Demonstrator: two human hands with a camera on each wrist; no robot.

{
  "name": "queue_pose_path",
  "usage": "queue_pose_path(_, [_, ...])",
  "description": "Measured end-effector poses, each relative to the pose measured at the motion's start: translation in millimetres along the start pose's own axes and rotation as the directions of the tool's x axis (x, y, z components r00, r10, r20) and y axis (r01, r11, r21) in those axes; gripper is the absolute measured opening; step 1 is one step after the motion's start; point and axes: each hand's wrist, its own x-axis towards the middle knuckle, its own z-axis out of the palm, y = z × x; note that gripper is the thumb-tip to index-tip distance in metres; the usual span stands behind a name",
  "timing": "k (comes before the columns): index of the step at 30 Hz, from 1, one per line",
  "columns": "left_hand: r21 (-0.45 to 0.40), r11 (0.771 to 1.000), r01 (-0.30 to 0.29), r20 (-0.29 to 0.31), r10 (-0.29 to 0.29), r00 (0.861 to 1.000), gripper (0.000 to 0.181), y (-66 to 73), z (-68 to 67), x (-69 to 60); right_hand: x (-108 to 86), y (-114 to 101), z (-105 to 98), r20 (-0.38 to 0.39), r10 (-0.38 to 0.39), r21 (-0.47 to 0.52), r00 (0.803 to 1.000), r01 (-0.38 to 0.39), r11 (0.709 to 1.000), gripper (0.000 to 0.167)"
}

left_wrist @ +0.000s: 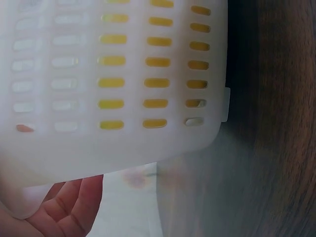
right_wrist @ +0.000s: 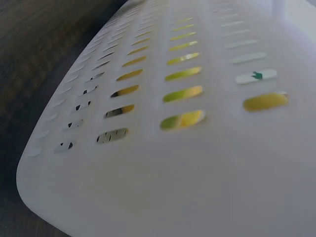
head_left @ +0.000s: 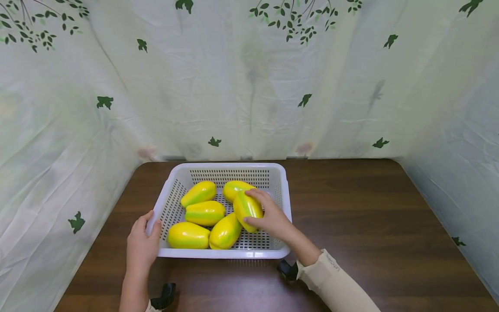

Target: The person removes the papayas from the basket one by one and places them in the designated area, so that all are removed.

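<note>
A white perforated plastic basket [head_left: 230, 254] holds several glossy yellow-green papayas [head_left: 204, 213]. My left hand [head_left: 142, 245] grips its left rim, thumb on the near side and fingers beyond. In the left wrist view, curled fingers of the left hand [left_wrist: 74, 210] show at the edge of the basket wall [left_wrist: 133, 148]. Inside the basket's right half, my right hand [head_left: 274, 219] holds one papaya [head_left: 245, 211] between thumb and fingers. That fruit partly overlaps another at the back. The right wrist view shows the basket wall [right_wrist: 148, 182] with yellow fruit behind its slots; the hand is hidden there.
The basket stands on a dark brown wooden table [head_left: 351, 225], toward its left side. Behind and beside the table hang pale curtains [head_left: 241, 86] with green leaf prints. Black wrist devices [head_left: 287, 271] sit near both wrists.
</note>
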Motion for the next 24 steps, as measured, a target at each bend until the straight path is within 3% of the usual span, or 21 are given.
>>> queue_pose_path(8, [-0.037,0.999,0.02,-0.011,-0.02,1.0,0.044,0.2,1.1,-0.6,-3.1,-0.3,-4.2,-0.012,-0.054,0.151,0.998,0.055,0.987,0.062])
queue_pose_path(17, [-0.058,0.997,0.044,-0.018,-0.045,0.999,0.044,1.2,0.1,-2.5,-19.5,-31.7,-27.4,-0.018,-0.093,0.242,0.996,0.094,0.966,0.061])
queue_pose_path(24, [-0.069,0.996,0.052,-0.014,-0.053,0.999,0.044,1.5,0.7,-2.4,-23.4,-26.4,-44.7,-0.119,-0.133,0.257,0.984,0.16,0.953,0.062])
